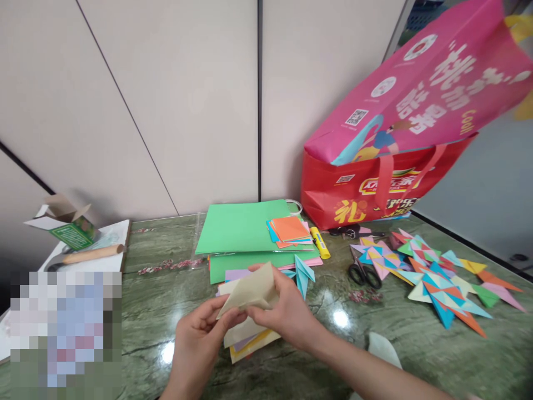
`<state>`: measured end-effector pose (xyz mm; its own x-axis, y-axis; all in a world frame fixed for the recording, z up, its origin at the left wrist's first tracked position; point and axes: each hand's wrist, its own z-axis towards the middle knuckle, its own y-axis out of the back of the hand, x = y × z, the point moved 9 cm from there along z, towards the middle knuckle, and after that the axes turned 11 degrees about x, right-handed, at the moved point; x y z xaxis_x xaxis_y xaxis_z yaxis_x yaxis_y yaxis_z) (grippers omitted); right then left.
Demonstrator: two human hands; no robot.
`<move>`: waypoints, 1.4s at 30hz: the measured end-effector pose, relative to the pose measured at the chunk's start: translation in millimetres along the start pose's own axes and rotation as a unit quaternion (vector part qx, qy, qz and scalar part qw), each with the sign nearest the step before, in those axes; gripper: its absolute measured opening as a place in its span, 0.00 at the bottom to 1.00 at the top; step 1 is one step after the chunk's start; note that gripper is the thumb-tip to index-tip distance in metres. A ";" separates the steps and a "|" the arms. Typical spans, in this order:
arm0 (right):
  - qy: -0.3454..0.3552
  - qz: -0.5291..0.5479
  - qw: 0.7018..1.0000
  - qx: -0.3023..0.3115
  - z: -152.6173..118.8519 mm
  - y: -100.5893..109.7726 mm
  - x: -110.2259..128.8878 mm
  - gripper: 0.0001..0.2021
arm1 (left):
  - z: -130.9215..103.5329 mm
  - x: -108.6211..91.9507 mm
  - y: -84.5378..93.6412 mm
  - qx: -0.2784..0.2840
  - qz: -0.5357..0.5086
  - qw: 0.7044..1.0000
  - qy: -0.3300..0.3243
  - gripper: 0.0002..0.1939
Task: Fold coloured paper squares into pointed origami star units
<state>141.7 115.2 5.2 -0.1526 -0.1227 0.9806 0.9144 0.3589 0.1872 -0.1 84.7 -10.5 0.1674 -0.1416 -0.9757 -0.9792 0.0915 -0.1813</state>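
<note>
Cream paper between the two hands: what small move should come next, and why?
Probably press its layers together with the right hand while the left hand steadies the other side. Both hands already pinch the cream paper, and near the right thumb its folded layers seem to bulge rather than lie flat.

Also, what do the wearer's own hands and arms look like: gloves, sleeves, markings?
Left hand and right hand: no gloves, rings or watch visible. Right forearm: sleeveless up to the frame edge. Left forearm mostly out of frame, sleeve unclear.
</note>
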 end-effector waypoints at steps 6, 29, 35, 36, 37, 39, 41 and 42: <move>0.006 0.032 0.999 0.022 4.3 -0.5 -0.7 0.19 | 2.6 3.4 4.5 -0.013 -0.019 1.000 0.003 0.13; -0.077 0.047 0.995 0.047 9.9 1.1 -18.0 0.17 | 8.2 14.8 8.5 -0.031 -0.098 0.994 0.040 0.14; -0.084 0.058 0.994 0.027 14.0 12.5 -25.1 0.14 | 9.4 10.6 13.8 -0.048 -0.111 0.992 0.040 0.13; -0.081 0.061 0.995 0.022 15.0 14.9 -24.9 0.14 | 9.8 9.9 13.8 -0.047 -0.114 0.991 0.041 0.13; -0.079 0.062 0.995 0.019 15.9 16.7 -24.9 0.14 | 10.2 9.6 13.4 -0.044 -0.118 0.991 0.043 0.13; -0.078 0.065 0.995 0.020 17.6 18.1 -25.7 0.14 | 10.8 10.0 12.4 -0.038 -0.123 0.991 0.047 0.14; -0.082 0.069 0.994 0.026 19.1 18.8 -28.8 0.15 | 11.3 10.5 12.9 -0.040 -0.126 0.990 0.046 0.13; -0.084 0.074 0.993 0.028 20.0 19.9 -31.0 0.15 | 11.5 10.6 13.9 -0.043 -0.126 0.990 0.045 0.13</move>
<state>157.1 144.7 -20.4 -0.0826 0.0888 0.9926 0.9100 0.4128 0.0388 -10.6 95.9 -24.8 0.4012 -0.2359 -0.8851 -0.9142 -0.0425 -0.4031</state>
